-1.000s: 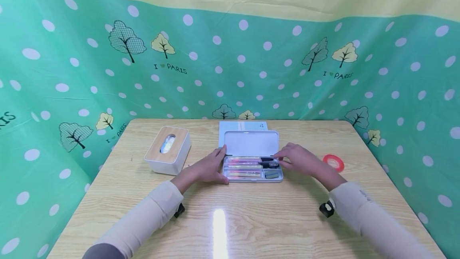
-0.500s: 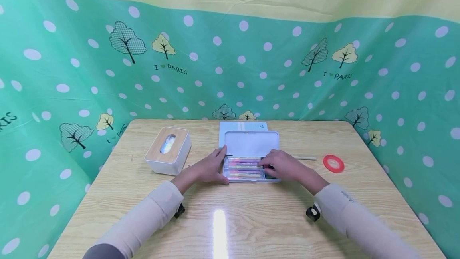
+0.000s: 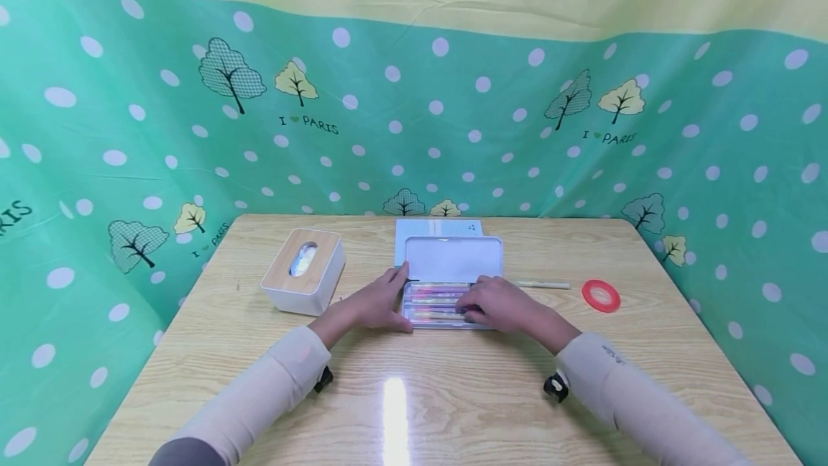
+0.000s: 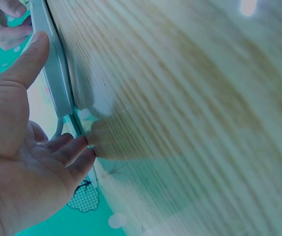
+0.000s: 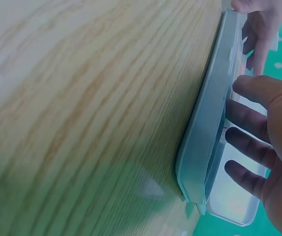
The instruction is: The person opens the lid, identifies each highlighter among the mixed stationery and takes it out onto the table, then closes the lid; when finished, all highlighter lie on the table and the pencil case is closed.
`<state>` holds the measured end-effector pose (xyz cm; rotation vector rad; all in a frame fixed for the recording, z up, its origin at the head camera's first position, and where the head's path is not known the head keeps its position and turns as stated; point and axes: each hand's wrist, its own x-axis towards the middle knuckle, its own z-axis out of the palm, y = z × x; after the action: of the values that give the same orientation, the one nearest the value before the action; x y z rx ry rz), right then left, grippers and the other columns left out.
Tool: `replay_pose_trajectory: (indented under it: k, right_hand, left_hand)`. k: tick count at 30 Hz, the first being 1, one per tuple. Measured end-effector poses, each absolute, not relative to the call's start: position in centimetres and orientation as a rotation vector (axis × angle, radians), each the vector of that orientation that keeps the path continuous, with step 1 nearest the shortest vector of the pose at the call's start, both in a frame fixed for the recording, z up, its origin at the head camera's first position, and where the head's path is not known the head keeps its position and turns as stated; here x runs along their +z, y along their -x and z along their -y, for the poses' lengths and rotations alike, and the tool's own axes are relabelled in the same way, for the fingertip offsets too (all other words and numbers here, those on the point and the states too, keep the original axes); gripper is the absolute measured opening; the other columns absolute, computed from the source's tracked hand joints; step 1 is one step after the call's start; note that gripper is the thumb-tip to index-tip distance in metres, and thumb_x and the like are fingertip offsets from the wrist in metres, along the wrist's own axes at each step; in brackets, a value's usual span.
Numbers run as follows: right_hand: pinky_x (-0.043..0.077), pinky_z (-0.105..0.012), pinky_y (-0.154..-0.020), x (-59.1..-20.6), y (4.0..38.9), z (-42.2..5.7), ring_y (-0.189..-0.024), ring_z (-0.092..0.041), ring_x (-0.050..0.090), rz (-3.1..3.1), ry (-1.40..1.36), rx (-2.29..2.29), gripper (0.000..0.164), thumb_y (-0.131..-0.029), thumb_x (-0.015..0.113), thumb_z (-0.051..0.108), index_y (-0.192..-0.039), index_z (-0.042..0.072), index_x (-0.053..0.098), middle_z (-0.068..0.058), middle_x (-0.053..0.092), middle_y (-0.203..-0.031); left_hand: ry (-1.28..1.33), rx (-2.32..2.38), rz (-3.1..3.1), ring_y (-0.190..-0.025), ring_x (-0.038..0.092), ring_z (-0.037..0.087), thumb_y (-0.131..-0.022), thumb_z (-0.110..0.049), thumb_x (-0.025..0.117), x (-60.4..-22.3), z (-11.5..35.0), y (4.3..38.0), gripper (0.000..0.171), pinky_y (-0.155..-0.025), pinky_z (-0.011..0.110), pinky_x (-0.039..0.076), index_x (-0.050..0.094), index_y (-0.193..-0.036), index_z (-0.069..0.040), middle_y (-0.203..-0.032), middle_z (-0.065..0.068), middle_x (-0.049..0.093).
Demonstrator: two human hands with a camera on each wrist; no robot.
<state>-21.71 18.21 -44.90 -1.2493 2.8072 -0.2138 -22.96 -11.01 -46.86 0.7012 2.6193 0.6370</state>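
Note:
A white pencil case (image 3: 454,259) stands with its lid up, and colourful pens (image 3: 440,293) lie in its tray. My left hand (image 3: 378,302) holds the case's left end, thumb at the front corner and fingers towards the back. In the left wrist view the thumb lies along the case's front wall (image 4: 57,69). My right hand (image 3: 501,304) reaches over the right part of the tray, fingertips at the ends of the pens in the front compartment. In the right wrist view its loosely bent fingers (image 5: 251,147) are spread over the case, with nothing visible between them.
A pale pen (image 3: 546,285) lies on the table right of the case, and farther right is a red tape roll (image 3: 601,295). A tissue box (image 3: 304,272) stands at the left. Behind the lid lies a light blue booklet (image 3: 440,226). A green patterned curtain (image 3: 427,121) surrounds the table.
My right hand has moved left and forward from the case's right edge to over its front compartment, uncovering the pale pen on the table. The left hand stays put.

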Motion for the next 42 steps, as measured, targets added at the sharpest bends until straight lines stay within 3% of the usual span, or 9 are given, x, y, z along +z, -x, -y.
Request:
replay_pose_trajectory:
  k: [21,30,37,42]
  right_hand:
    - [0.046,-0.024,-0.07,-45.4,21.4,-17.6,-0.085,-0.01,0.057,-2.852,1.27,-0.185,0.018,-0.096,0.071,0.025,-0.111,0.023,0.08,0.008,0.078,-0.104]
    - [0.045,-0.03,-0.072,-45.4,20.9,-17.4,-0.091,-0.015,0.06,-2.883,1.199,-0.131,0.018,-0.096,0.071,0.024,-0.111,0.024,0.08,0.006,0.078,-0.103]
    - [0.053,-0.038,-0.078,-45.6,20.7,-17.3,-0.098,-0.021,0.066,-2.898,1.208,-0.138,0.017,-0.096,0.07,0.022,-0.11,0.022,0.08,0.004,0.078,-0.101]
    - [0.052,-0.037,-0.078,-45.7,20.7,-17.3,-0.096,-0.019,0.065,-2.905,1.178,-0.194,0.017,-0.096,0.07,0.022,-0.109,0.021,0.08,0.004,0.078,-0.1]
  left_hand:
    - [-0.707,0.624,-2.628,-0.154,0.027,0.035,-0.079,-0.055,0.083,-47.0,10.9,23.1,0.13,-0.125,0.045,0.031,-0.004,-0.164,-0.008,-0.169,0.02,0.018]
    - [-0.699,0.626,-2.625,-0.155,0.026,0.035,-0.079,-0.054,0.083,-47.0,10.9,23.0,0.13,-0.125,0.046,0.03,-0.004,-0.164,-0.009,-0.169,0.019,0.017]
    - [-0.705,0.638,-2.627,-0.155,0.027,0.034,-0.079,-0.053,0.084,-47.2,10.9,23.1,0.13,-0.125,0.045,0.03,-0.003,-0.164,-0.007,-0.169,0.02,0.018]
    - [-0.713,0.635,-2.628,-0.154,0.028,0.034,-0.079,-0.054,0.083,-47.2,11.0,23.1,0.13,-0.125,0.044,0.031,-0.003,-0.164,-0.006,-0.168,0.02,0.019]
